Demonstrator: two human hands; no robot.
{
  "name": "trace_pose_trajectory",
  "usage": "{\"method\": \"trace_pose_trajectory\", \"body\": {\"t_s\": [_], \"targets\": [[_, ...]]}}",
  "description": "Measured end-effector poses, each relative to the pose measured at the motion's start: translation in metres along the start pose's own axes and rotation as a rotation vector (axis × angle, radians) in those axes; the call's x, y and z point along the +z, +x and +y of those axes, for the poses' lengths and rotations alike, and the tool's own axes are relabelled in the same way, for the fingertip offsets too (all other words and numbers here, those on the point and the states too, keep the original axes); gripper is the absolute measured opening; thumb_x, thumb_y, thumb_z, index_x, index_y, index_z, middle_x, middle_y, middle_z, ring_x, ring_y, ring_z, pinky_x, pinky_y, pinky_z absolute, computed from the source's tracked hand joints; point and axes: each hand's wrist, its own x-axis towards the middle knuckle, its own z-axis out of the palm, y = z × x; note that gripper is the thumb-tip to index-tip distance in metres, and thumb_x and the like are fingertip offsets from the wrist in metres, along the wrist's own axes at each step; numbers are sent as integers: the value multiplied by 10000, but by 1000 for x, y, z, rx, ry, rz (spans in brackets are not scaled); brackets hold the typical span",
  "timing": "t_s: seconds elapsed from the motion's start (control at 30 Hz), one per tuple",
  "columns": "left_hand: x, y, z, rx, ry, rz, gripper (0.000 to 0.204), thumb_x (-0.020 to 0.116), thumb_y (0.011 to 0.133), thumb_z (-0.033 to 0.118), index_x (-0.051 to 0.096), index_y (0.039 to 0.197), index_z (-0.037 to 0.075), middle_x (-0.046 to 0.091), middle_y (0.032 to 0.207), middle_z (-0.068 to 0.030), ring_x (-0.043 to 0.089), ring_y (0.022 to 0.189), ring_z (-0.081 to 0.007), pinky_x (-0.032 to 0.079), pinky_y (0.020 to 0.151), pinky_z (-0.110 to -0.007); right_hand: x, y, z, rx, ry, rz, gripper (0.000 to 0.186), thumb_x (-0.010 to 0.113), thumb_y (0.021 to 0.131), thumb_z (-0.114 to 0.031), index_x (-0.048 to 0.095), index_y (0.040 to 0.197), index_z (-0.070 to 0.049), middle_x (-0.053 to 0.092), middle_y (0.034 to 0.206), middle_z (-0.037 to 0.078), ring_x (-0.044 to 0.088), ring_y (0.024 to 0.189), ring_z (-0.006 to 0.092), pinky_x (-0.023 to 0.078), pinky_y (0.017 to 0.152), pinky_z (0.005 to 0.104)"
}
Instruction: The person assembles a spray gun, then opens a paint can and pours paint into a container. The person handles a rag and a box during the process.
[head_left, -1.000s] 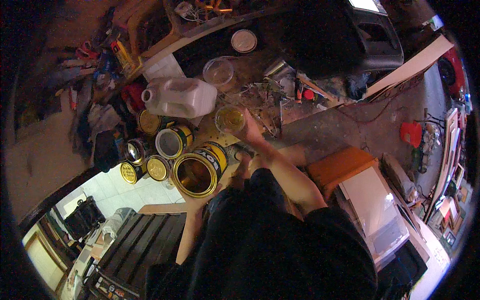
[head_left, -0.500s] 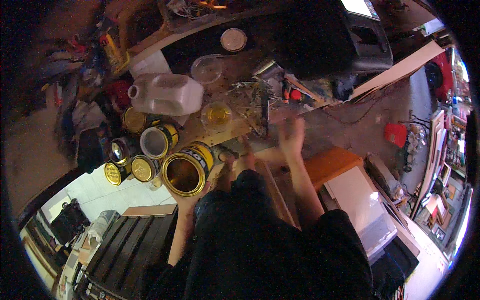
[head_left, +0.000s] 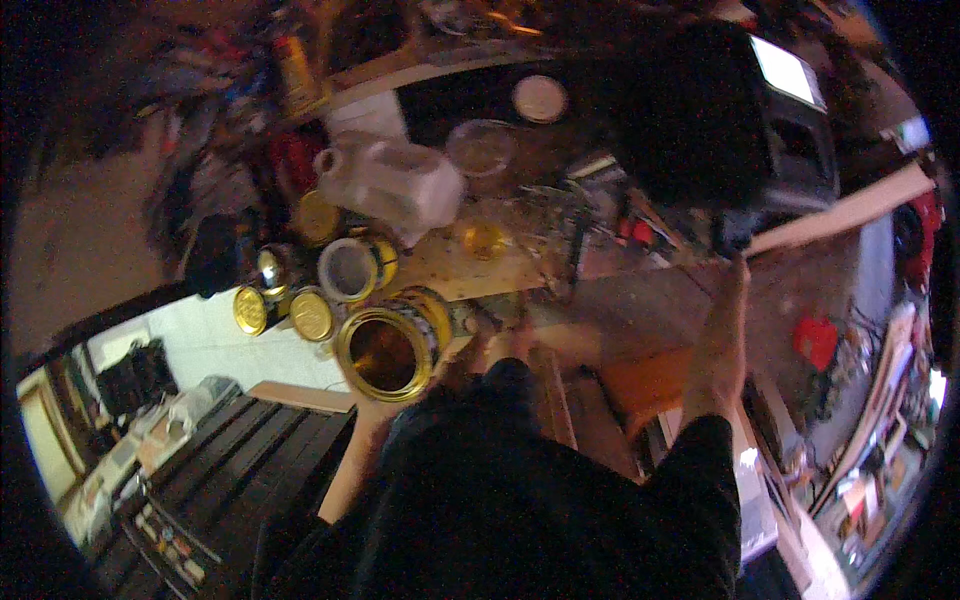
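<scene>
My left hand [head_left: 375, 412] holds an open metal can [head_left: 385, 352] from below and the side, close to my body. The can has a gold rim, a yellow and black label and a dark brown, amber-glinting inside; its mouth tilts toward me. My right arm stretches out to the right, and my right hand [head_left: 731, 292] is at the bench's edge, just below a small dark object [head_left: 735, 232]. Its fingers are blurred, and whether it touches that object I cannot tell. Beyond the can stands a clear cup with amber liquid [head_left: 485, 240] on the bench.
Several more cans [head_left: 350, 270] stand left of the held one. Behind them are a translucent plastic jug [head_left: 395, 182], a clear round lid [head_left: 480, 148] and a pale disc [head_left: 540, 99]. Brushes and tools [head_left: 640, 225] clutter the bench's right. A long board [head_left: 850, 210] juts out at the right.
My right hand has moved right, away from the middle of the bench to its right end. The whole view has turned, while the can stays in my left hand.
</scene>
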Motion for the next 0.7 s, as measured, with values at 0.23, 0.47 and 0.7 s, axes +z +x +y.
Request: {"method": "trace_pose_trajectory", "body": {"t_s": [0.23,0.47,0.7], "targets": [[-8,1,20,2,4,-66,1249,981,510,268,217,1476,62,370,1474,-165,426,1344,-295,352,1134,-461,-9,33,20,-68,224,168,316,546,941,-233,607,1191,-51,614,1169,92,588,1038,261,486,898,383],[-15,8,36,13,34,-109,1241,983,505,290,232,1467,59,379,1468,-173,433,1340,-299,357,1129,-465,-48,-69,-51,8,1357,392,385,588,904,-264,592,1213,-34,610,1239,106,584,1116,267,485,955,389],[-24,26,47,95,29,-174,1235,985,501,311,246,1457,57,387,1463,-181,440,1335,-302,362,1124,-469,-117,-228,-49,-715,120,750,490,670,858,-285,586,1248,-1,610,1250,158,580,1177,285,497,990,444]]}}
